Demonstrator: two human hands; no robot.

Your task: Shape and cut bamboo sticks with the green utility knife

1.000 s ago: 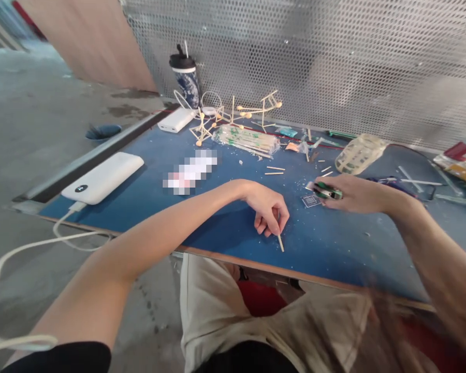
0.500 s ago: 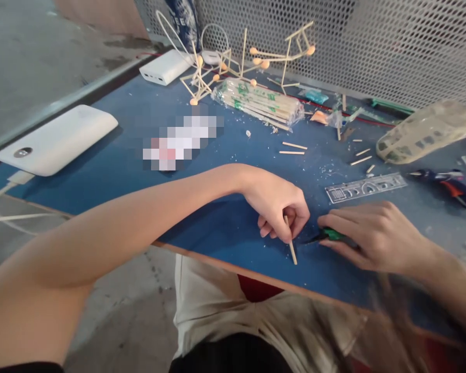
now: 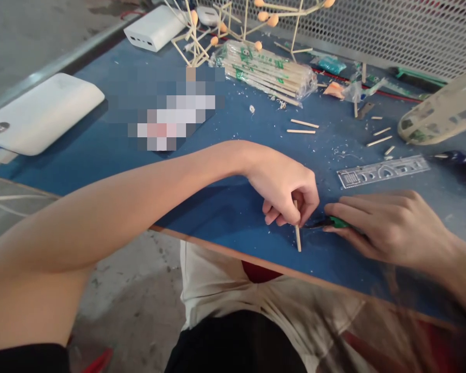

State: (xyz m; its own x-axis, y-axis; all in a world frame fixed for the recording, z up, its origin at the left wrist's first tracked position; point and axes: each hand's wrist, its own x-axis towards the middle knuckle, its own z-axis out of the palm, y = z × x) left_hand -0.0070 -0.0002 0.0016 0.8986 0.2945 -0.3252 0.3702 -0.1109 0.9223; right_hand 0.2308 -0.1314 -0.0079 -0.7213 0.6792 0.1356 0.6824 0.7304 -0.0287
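Near the front edge of the blue table [image 3: 225, 228], my left hand [image 3: 287, 186] pinches a short wooden stick [image 3: 299, 239] between thumb and fingers, its lower end pointing toward me. Just right of it, my right hand [image 3: 392, 223] is closed on a green-handled tool [image 3: 337, 223]. The tool's dark, thin tip points left and lies close to the stick; whether they touch I cannot tell. A clear stencil ruler [image 3: 384, 171] lies beyond my right hand. Two short sticks [image 3: 301, 131] rest beyond my left hand.
Wrapped chopsticks [image 3: 264, 70] lie at the back, beside stick frames with orange blobs [image 3: 196, 46]. Two white power banks [image 3: 46, 114] are on the left. A plastic bottle [image 3: 438, 111] and part of a glue gun [image 3: 462, 157] are at the right. Metal mesh [image 3: 404, 36] stands behind.
The view has tilted down and shifted slightly. The tool's tip in my right hand has come closer to the stick. My left hand keeps its pinch.
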